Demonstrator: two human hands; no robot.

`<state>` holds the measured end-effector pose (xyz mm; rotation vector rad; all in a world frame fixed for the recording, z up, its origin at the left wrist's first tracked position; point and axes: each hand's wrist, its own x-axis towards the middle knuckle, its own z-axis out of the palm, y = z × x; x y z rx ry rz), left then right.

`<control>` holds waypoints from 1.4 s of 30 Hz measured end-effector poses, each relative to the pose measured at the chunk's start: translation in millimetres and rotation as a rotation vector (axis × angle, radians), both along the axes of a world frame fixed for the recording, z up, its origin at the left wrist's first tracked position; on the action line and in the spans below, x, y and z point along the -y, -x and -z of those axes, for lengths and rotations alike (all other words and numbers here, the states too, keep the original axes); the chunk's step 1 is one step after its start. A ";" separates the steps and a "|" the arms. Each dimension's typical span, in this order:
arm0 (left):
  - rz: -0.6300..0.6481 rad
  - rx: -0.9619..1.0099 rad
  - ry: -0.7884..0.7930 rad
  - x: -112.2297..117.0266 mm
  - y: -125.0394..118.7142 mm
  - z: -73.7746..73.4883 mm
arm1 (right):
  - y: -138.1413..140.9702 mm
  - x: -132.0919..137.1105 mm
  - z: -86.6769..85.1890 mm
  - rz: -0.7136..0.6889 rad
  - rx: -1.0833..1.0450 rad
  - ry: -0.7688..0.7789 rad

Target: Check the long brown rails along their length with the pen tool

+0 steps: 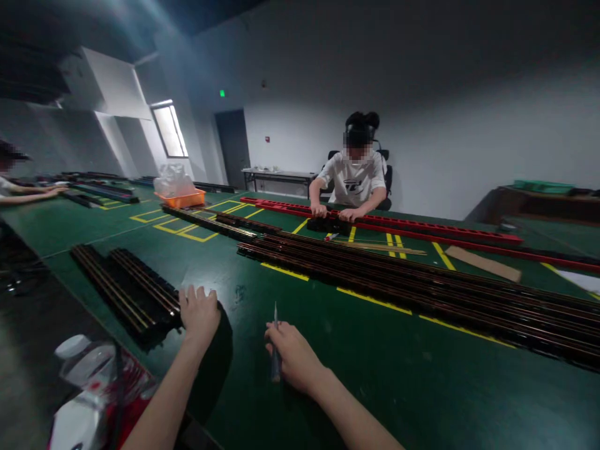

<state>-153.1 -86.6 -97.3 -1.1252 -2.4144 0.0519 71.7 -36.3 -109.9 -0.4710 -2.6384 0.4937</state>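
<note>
My left hand [200,314] reaches to the right end of a black slotted strip with copper-coloured rods [145,281]. Its fingers are slightly apart and bent at the strip's edge; I see no firm hold. A second strip of the same kind [110,287] lies beside it on the left. My right hand [296,356] is closed around a slim pointed tool [275,362], with a thin tip pointing up and away and a greyish handle. The exact kind of tool is unclear. Both hands are just above the green tabletop [356,387].
Long black strips with copper rods [422,287] cross the table to the right. Beyond them are red rails [435,230], a cardboard piece [485,264] and an orange tray [185,199] with plastic bags. A co-worker [354,175] handles a dark part opposite. Plastic packaging [94,369] is at lower left.
</note>
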 end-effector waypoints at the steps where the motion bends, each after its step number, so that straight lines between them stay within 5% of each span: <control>1: 0.060 0.030 -0.011 -8.2 -8.8 -2.3 | -3.3 -1.9 1.4 0.032 -0.017 0.003; 8: 0.432 0.188 -0.101 -81.4 -88.6 -8.7 | -43.3 -30.4 10.0 0.376 -0.102 -0.019; 18: 0.780 0.181 -0.339 -156.7 -184.0 44.7 | -135.1 -95.1 34.7 0.663 -0.020 -0.243; 30: 0.979 0.157 -0.415 -205.4 -204.2 53.0 | -187.4 -148.8 37.4 0.772 0.013 -0.467; 35: 1.048 0.180 -0.370 -219.9 -204.9 59.7 | -204.2 -171.2 47.3 0.923 -0.093 -0.467; 42: 1.038 0.252 -0.315 -221.4 -201.7 61.0 | -209.2 -174.3 45.4 0.925 -0.085 -0.433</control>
